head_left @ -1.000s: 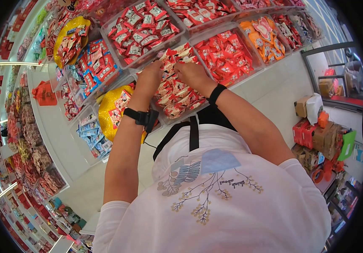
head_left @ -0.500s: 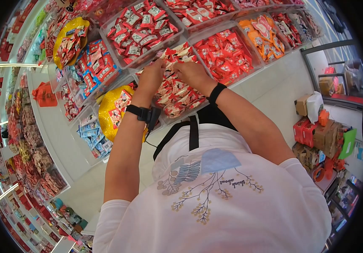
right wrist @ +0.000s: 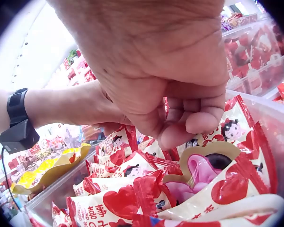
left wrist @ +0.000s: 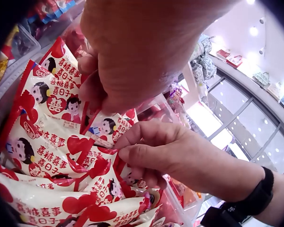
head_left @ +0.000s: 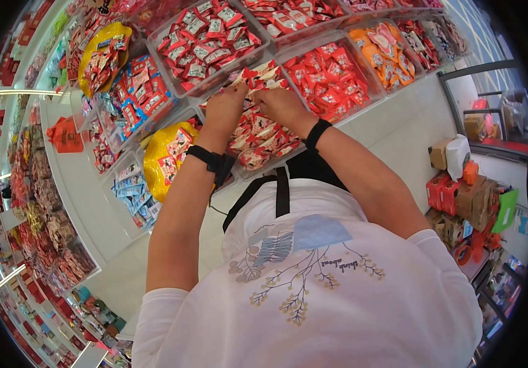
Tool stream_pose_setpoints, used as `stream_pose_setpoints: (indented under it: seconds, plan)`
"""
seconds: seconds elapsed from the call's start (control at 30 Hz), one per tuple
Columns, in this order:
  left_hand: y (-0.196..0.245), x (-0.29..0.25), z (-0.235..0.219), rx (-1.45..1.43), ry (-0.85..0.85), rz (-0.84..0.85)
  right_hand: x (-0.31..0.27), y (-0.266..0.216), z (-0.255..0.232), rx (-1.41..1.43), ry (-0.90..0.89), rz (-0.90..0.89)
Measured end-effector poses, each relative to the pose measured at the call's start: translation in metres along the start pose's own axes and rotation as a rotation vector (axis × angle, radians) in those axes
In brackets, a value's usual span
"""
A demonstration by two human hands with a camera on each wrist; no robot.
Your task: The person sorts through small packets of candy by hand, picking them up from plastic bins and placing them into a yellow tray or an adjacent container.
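A clear bin holds cream-and-red candy packets printed with hearts and cartoon children. Both hands are over its far half, knuckles up and close together. My left hand has its fingers curled down at the top edge of a packet, pinching it; the fingertips are partly hidden. Just right of it, my right hand pinches the red edge of a packet between thumb and forefinger. A pink figure shows on a wrapper below the right hand. Each wrist wears a black strap.
Bins of red packets and orange packets stand to the right, with another red-packet bin beyond. On the left lie a yellow scalloped tray and blue packets. Cardboard boxes are stacked on the far right.
My left hand and forearm have shifted slightly rightward, toward the right hand. The right hand stays at nearly the same spot over the packets.
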State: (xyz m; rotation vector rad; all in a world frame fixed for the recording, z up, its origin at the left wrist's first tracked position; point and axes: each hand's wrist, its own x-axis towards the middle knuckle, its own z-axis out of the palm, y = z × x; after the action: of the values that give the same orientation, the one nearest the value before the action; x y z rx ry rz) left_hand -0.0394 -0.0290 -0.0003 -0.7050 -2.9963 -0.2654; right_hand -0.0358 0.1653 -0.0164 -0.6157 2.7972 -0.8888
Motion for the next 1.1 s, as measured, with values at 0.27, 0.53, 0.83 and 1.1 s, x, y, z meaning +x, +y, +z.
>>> stream_pose_setpoints:
  seconds: [0.27, 0.53, 0.83, 1.1]
  plan:
    - [-0.002, -0.001, -0.003, 0.092, 0.002, 0.113, -0.002, -0.001, 0.0, -0.003, 0.022, -0.004]
    - [-0.001, 0.0, 0.0, 0.113, 0.003, 0.118, -0.005, 0.001, 0.0, 0.098, 0.073, -0.029]
    - [-0.002, -0.023, -0.055, -0.269, 0.14, -0.12, -0.028, 0.01, -0.042, 0.411, 0.134, 0.104]
    - [-0.01, -0.076, -0.071, -0.605, 0.042, -0.272, -0.041, 0.018, -0.043, 0.322, 0.015, 0.113]
